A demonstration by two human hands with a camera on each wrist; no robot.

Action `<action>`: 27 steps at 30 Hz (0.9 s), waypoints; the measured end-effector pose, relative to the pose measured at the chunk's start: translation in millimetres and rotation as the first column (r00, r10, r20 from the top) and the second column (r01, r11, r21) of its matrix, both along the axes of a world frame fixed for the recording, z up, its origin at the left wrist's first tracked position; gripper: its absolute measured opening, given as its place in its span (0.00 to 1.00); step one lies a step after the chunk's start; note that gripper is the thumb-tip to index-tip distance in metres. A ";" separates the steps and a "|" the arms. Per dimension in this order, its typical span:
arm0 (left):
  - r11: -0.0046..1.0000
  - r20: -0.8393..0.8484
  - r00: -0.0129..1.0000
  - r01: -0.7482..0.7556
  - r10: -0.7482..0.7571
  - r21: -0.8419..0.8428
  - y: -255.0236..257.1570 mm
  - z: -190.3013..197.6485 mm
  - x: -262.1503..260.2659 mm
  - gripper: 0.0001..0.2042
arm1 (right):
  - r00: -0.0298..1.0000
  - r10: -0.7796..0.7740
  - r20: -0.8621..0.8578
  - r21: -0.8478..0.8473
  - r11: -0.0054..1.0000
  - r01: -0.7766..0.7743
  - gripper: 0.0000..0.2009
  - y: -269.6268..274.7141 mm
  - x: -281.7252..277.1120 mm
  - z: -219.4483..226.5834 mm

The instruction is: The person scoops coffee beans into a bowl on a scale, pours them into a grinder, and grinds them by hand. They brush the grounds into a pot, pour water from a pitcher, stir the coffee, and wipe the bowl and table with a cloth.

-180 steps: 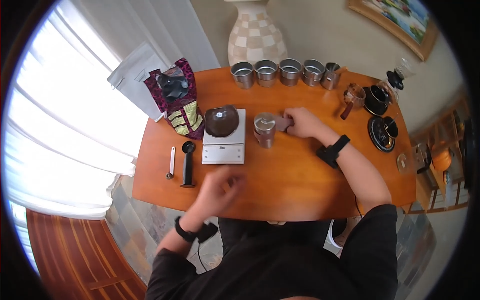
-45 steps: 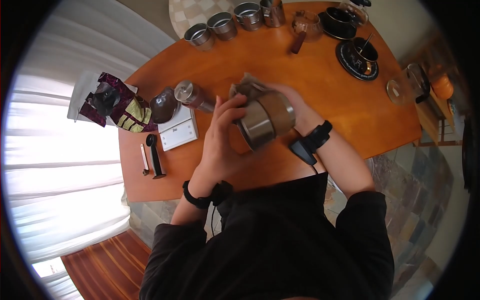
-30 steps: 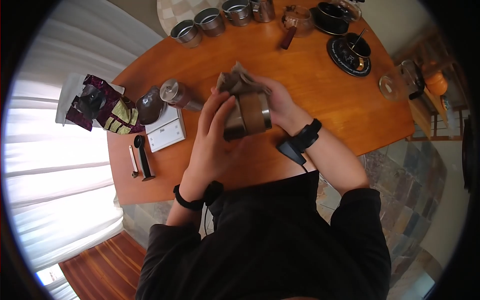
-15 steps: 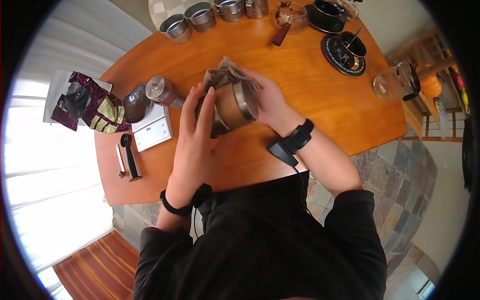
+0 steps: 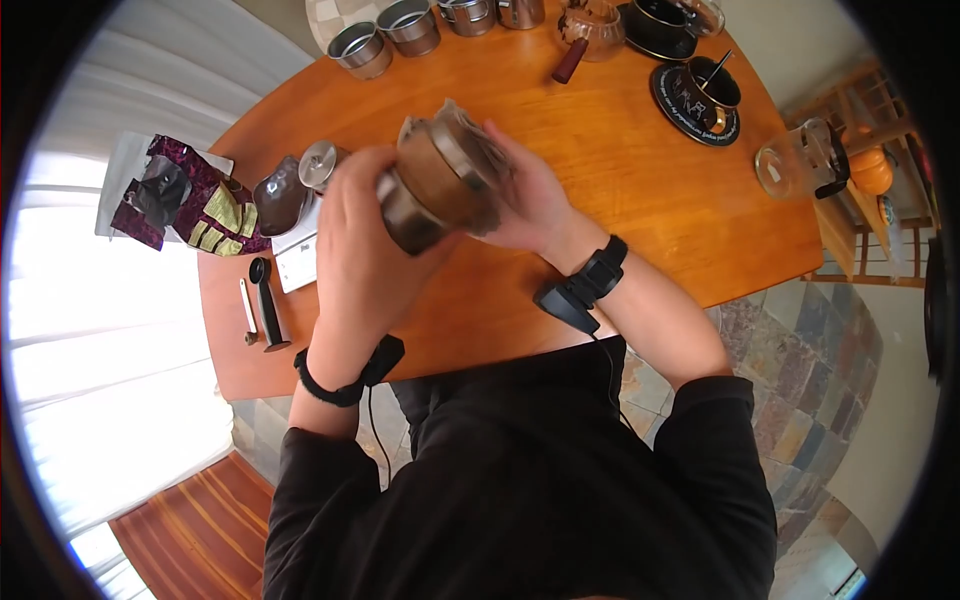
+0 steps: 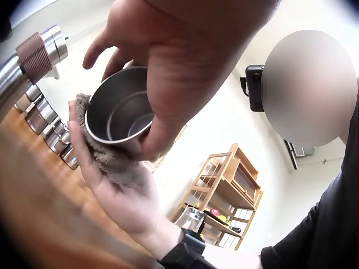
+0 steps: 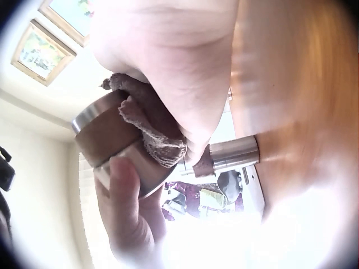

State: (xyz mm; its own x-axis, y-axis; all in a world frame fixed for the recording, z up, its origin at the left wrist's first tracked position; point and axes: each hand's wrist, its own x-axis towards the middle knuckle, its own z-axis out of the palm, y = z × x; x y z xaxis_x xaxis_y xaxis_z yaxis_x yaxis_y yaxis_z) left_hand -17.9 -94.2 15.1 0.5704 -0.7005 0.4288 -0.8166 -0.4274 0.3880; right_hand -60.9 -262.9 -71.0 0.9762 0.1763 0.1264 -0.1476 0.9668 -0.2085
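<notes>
I hold a steel cup with a brown band (image 5: pixel 432 185) lifted above the orange table (image 5: pixel 650 210), tipped on its side. My left hand (image 5: pixel 360 240) grips its body, the fingers curled round the rim (image 6: pixel 120 115). My right hand (image 5: pixel 525 195) cups the other end through a brown cloth (image 5: pixel 478 160), and the cloth (image 7: pixel 151 131) is bunched between its palm and the cup's wall (image 7: pixel 106 140). In the left wrist view the cup's inside looks bare metal.
A hand grinder (image 5: pixel 320 162) lies beside a white scale (image 5: pixel 297 262) that carries a brown bowl (image 5: pixel 280 200). A coffee bag (image 5: pixel 180 195) and a black scoop (image 5: pixel 265 305) lie left. Steel cups (image 5: pixel 385 30), a glass server (image 5: pixel 585 25), a black cup (image 5: pixel 705 90) and a glass jar (image 5: pixel 795 165) stand farther off.
Both hands have turned the cup and lifted it up and to the left. The right hand's cloth has shifted round the cup's end.
</notes>
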 end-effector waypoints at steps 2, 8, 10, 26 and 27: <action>0.998 0.144 0.989 -0.010 0.019 -0.061 -5.7 -1.9 4.9 0.39 | 0.991 0.008 0.135 0.060 0.998 -0.016 0.25 3.7 -3.0 -1.4; 0.972 0.018 0.972 0.234 -0.234 0.001 -12.5 -13.3 7.5 0.40 | 0.979 -0.192 -0.064 0.034 0.980 0.194 0.26 -11.7 -1.2 1.0; 0.954 -0.038 0.953 0.301 -0.301 -0.021 -16.9 -12.1 7.7 0.41 | 0.979 -0.187 -0.085 0.058 0.980 0.193 0.26 -11.2 -2.5 3.5; 0.981 0.268 0.962 -0.007 -0.047 0.196 10.6 14.8 17.0 0.38 | 0.990 -0.033 -0.138 -0.026 0.999 0.029 0.23 0.8 0.4 4.3; 0.963 0.334 0.939 -0.016 -0.078 0.268 15.0 19.7 14.9 0.38 | 0.992 -0.021 -0.127 -0.019 1.000 0.019 0.23 -0.5 1.0 1.1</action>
State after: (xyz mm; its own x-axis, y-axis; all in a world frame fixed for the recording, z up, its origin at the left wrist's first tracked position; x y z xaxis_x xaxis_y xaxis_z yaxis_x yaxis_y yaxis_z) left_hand -3.0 -79.2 34.9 0.3997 -0.8293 0.3905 -0.8933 -0.4479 -0.0370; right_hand -59.9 -263.4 -69.9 0.9875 0.1577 -0.0022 -0.1547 0.9661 -0.2066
